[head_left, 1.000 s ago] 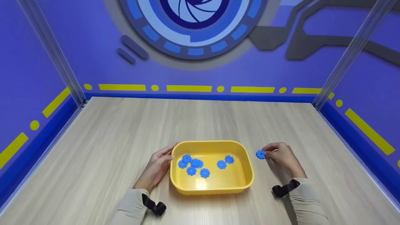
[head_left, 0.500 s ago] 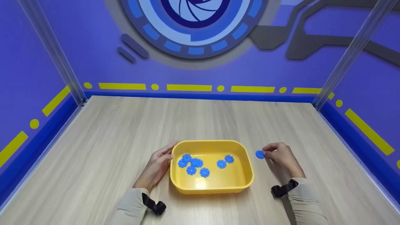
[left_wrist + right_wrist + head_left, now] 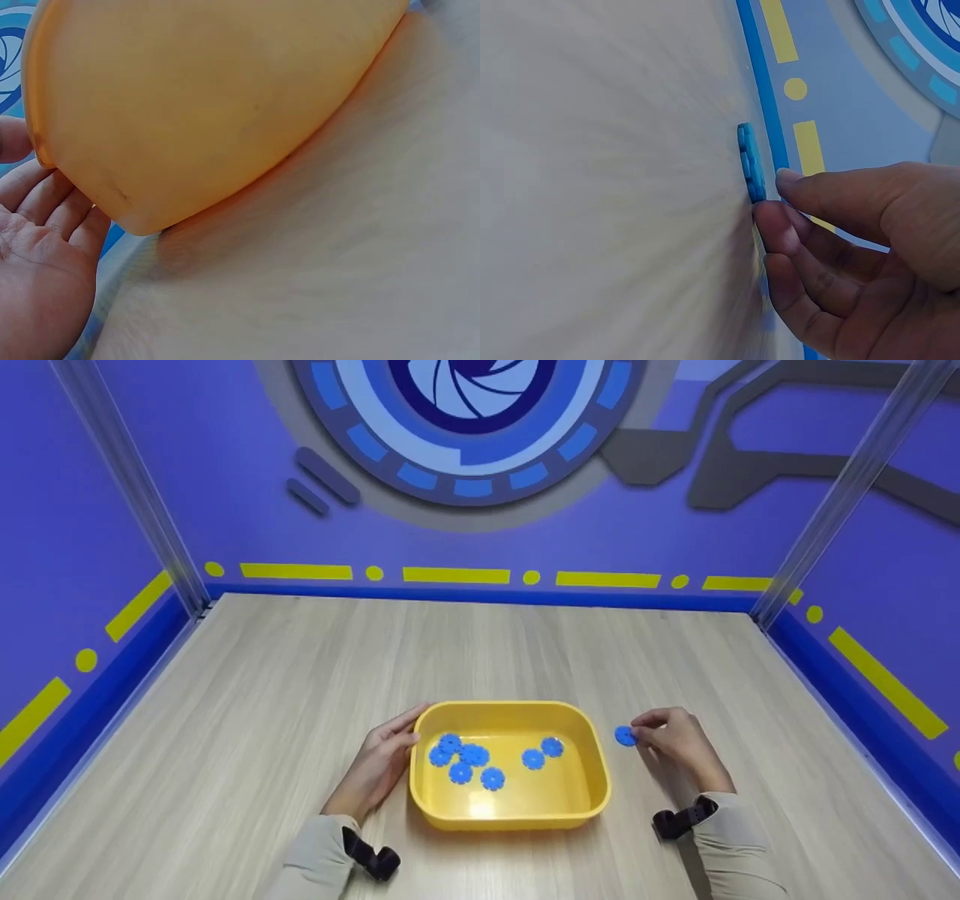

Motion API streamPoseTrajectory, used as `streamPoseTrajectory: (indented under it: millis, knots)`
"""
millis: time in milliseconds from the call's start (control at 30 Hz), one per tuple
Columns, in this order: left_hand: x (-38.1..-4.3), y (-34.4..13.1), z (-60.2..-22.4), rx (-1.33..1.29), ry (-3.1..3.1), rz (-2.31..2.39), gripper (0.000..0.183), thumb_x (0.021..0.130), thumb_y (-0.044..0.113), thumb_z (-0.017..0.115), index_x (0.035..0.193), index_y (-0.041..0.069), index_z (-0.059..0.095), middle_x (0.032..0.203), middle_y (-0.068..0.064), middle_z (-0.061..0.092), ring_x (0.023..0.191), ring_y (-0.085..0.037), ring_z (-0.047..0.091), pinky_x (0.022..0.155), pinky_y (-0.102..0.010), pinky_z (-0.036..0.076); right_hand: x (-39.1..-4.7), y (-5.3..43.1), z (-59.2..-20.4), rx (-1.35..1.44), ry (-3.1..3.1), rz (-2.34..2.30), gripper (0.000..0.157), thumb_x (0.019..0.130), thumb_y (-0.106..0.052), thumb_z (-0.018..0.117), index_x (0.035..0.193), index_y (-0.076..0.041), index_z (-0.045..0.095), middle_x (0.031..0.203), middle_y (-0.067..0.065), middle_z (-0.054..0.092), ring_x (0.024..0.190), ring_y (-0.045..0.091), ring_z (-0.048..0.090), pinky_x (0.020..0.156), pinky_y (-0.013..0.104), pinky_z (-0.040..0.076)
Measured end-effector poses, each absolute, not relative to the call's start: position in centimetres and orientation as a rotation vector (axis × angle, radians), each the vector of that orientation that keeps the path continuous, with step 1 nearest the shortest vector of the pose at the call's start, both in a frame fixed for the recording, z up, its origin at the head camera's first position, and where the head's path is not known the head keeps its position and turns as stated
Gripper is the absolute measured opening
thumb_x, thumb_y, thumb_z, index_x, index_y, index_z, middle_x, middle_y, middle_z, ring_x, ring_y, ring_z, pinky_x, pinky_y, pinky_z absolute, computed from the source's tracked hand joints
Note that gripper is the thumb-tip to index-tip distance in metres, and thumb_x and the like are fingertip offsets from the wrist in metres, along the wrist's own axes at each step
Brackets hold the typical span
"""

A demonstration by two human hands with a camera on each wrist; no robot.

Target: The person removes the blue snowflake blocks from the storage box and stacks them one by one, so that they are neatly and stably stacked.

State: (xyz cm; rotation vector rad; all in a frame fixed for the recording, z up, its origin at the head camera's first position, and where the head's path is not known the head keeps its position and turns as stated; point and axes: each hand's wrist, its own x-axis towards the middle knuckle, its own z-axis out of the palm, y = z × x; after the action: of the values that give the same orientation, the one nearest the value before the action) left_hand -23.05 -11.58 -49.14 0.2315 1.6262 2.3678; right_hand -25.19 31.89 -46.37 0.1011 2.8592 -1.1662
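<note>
My left hand (image 3: 381, 761) holds the left side of a yellow plastic bin (image 3: 510, 823), its thumb at the rim. In the left wrist view, the fingers lie against the outer wall of the bin (image 3: 210, 97). Several blue notched discs lie inside: a cluster with a disc (image 3: 460, 773) at left, and two towards the right, one of them a disc (image 3: 533, 759). Right of the bin, my right hand (image 3: 679, 742) pinches another blue notched disc (image 3: 624, 736) by its edge, low over the table. The right wrist view shows this disc (image 3: 751, 161) nearly edge-on beside the thumb and index fingertips.
The bin stands on a pale wood-grain table (image 3: 480, 652). Purple-blue printed panels enclose it at the back (image 3: 480, 540) and both sides, with clear corner posts (image 3: 825, 502). Black wrist cameras sit on both sleeves, such as the right camera (image 3: 679, 819).
The disc at my right fingertips has tipped from slanted to flatter. Both hands and the bin stay in place; the head view shifts slightly.
</note>
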Motion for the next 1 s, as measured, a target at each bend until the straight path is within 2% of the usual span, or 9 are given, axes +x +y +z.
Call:
streamPoseTrajectory:
  millis: [400,633,1000]
  knots:
    - [-23.2,-11.5,-48.9,0.227,1.605,2.38,0.059,0.089,0.0,0.049,0.146,-0.004,0.033,0.155,-0.017,0.03,0.144,-0.026,0.027,0.113,-0.031,0.034,-24.5,31.4,-45.2,0.135,2.846,-1.166,0.023,0.091,-0.013,0.062,0.107,0.001,0.068,0.098,0.015,0.068,0.079,0.019,0.062,0.075,0.031,0.057]
    - [-23.0,-11.6,-48.9,0.221,1.615,2.379,0.06,0.089,-0.002,0.049,0.146,-0.007,0.032,0.155,-0.02,0.03,0.144,-0.028,0.028,0.113,-0.033,0.035,-24.3,31.3,-44.1,-0.009,2.976,-1.102,0.019,0.089,-0.009,0.063,0.102,0.003,0.07,0.093,0.016,0.071,0.074,0.017,0.062,0.063,0.021,0.051]
    - [-23.1,-11.4,-49.2,0.225,1.644,2.388,0.059,0.089,-0.001,0.05,0.145,-0.005,0.034,0.153,-0.018,0.034,0.143,-0.026,0.03,0.113,-0.03,0.034,-24.2,29.7,-41.9,-0.168,2.99,-1.097,0.023,0.09,-0.016,0.065,0.105,0.001,0.071,0.088,0.014,0.072,0.076,0.019,0.066,0.067,0.027,0.052]
